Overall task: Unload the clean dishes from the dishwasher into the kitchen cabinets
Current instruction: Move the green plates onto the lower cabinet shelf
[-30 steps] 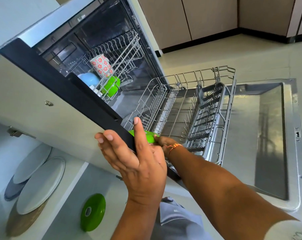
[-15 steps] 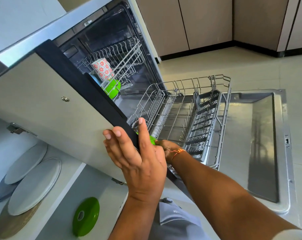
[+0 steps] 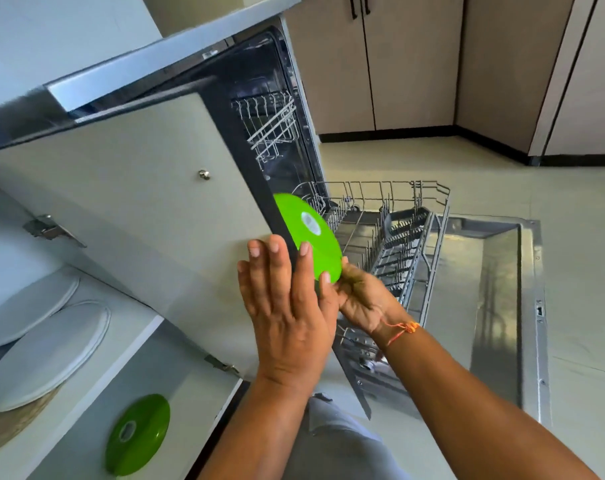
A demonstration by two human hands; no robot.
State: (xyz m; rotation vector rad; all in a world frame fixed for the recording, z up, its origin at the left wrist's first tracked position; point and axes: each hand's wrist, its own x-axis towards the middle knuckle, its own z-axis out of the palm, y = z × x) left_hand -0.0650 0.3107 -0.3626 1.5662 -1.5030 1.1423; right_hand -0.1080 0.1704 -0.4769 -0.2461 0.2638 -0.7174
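Note:
My right hand (image 3: 358, 299) grips a green round lid (image 3: 311, 233) by its lower edge and holds it up beside the open cabinet door (image 3: 148, 188). The fingers of my left hand (image 3: 287, 299) lie straight against the door's dark edge, with the thumb touching the lid's rim. Behind them the dishwasher's lower rack (image 3: 391, 237) is pulled out over the lowered dishwasher door (image 3: 495, 289). A wire upper rack (image 3: 269, 129) shows inside the machine. A second green lid (image 3: 138, 434) lies on the cabinet's lower shelf.
White plates (image 3: 48, 355) lie stacked on the cabinet's upper shelf at the left. Brown cabinets (image 3: 398, 64) line the far wall beyond a pale tiled floor. The lowered dishwasher door fills the floor space to my right.
My right hand has lifted the green lid out of the lower rack and up beside the cabinet door. The view has swung up and left, and the cabinet door now hides the cups in the upper rack.

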